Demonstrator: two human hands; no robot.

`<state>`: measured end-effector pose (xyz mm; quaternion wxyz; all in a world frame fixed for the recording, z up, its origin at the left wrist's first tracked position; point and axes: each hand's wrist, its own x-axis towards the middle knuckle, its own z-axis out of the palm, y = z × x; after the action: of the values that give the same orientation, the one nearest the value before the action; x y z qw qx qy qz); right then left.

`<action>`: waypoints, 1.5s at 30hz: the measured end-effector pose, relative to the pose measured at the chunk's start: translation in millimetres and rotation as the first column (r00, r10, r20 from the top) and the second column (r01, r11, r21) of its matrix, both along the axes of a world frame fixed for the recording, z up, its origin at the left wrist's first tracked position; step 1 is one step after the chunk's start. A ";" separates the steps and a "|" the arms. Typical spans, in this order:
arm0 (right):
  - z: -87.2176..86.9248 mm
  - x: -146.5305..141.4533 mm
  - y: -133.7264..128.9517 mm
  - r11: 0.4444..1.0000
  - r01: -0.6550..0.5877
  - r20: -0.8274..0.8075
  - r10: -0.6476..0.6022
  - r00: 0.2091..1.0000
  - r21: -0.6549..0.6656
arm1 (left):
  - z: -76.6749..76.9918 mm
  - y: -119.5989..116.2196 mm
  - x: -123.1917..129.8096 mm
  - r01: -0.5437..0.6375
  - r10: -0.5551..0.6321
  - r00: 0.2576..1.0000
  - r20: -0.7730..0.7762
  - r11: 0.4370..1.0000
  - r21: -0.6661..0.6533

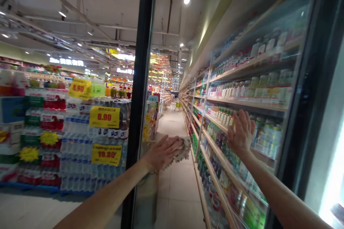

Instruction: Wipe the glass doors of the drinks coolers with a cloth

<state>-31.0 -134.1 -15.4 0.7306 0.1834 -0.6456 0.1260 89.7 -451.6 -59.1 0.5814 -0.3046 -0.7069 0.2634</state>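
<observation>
A pale, crumpled cloth (pixel 184 150) is under the fingers of my left hand (pixel 164 152), which presses it against a tall glass door (pixel 172 186) with a black frame (pixel 137 78). The fingers lie together across the cloth. My right hand (pixel 241 130) is raised farther right with its fingers spread and nothing in it. Its palm faces the pane; I cannot tell whether it touches the glass. Shelves of bottles (pixel 258 87) show in the glass behind my right hand, perhaps as a reflection.
To the left, past the door frame, stand stacked packs of bottled water (pixel 76 154) with yellow price signs (pixel 104 117). A tiled aisle (pixel 172 125) runs away in the middle, with a small yellow-green cart (pixel 177 106) far down it. Another dark frame (pixel 303 89) rises at the right.
</observation>
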 end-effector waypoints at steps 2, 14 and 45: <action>0.2 0.4 -0.3 1.000 -0.002 -0.010 0.002 1.000 0.005 | 5.3 -4.7 0.0 -0.034 0.036 0.999 -0.020 0.993 0.111; -0.2 -0.1 0.1 1.000 -0.002 -0.015 0.002 1.000 0.008 | 9.9 6.6 -3.4 -0.012 0.013 1.000 -0.015 1.000 0.027; 0.7 0.5 1.1 1.000 -0.015 -0.063 0.016 0.998 0.023 | 114.1 75.7 -30.5 -0.028 0.035 0.999 -0.025 0.970 0.240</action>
<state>-30.5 -133.0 -14.7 0.7474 0.2006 -0.6221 0.1187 59.2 -375.9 55.0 0.6198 -0.2169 -0.7299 0.1897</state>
